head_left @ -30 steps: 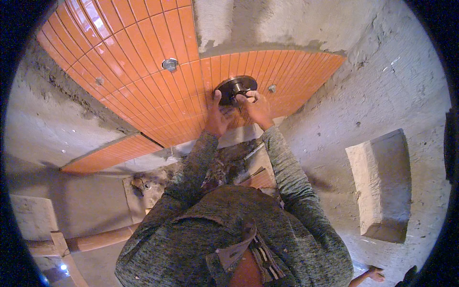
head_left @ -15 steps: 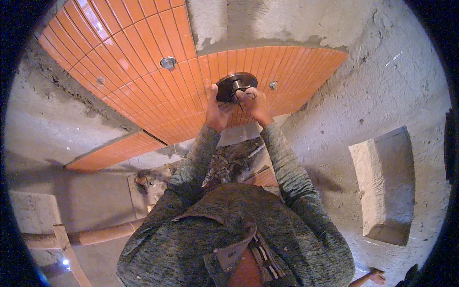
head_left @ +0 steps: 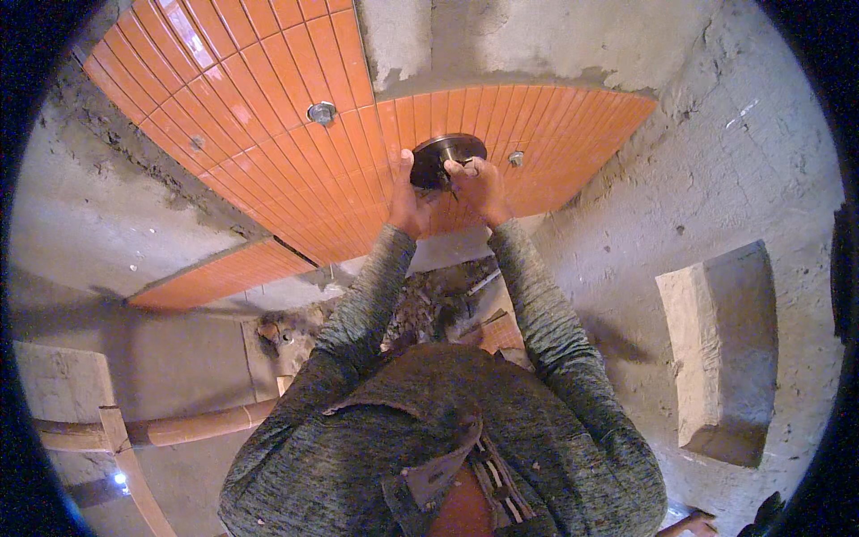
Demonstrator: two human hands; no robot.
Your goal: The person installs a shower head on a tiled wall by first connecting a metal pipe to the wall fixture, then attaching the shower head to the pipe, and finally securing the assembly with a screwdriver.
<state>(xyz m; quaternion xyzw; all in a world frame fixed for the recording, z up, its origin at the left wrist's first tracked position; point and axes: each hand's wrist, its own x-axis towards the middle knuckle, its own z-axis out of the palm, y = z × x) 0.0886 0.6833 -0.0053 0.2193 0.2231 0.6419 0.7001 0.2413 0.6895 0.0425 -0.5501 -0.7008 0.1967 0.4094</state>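
Observation:
A dark round disc fitting with a short metal stem at its middle (head_left: 465, 144) is held up against the orange tiled wall (head_left: 295, 179). My left hand (head_left: 407, 204) grips its left edge, the thumb upright along the rim and the other fingers partly hidden beneath. With bent fingers, my right hand (head_left: 486, 194) grasps the stem and the disc's lower right side. Its fingers cover most of the stem. A metal pipe outlet (head_left: 515, 158) sticks out of the tiles just right of the disc, and another metal outlet (head_left: 321, 113) is farther left.
Rough grey plaster (head_left: 608, 224) borders the tiles on the right, with a rectangular recess (head_left: 738, 349) in it. Rubble (head_left: 425, 304) lies below my arms. A brown pipe (head_left: 201, 425) and a wooden strip (head_left: 134, 465) cross at lower left. Another person's hand (head_left: 700, 524) shows at lower right.
My right fingers have shifted slightly up along the stem and now cover more of it. My left hand keeps its grip. The other person's hand has dropped lower.

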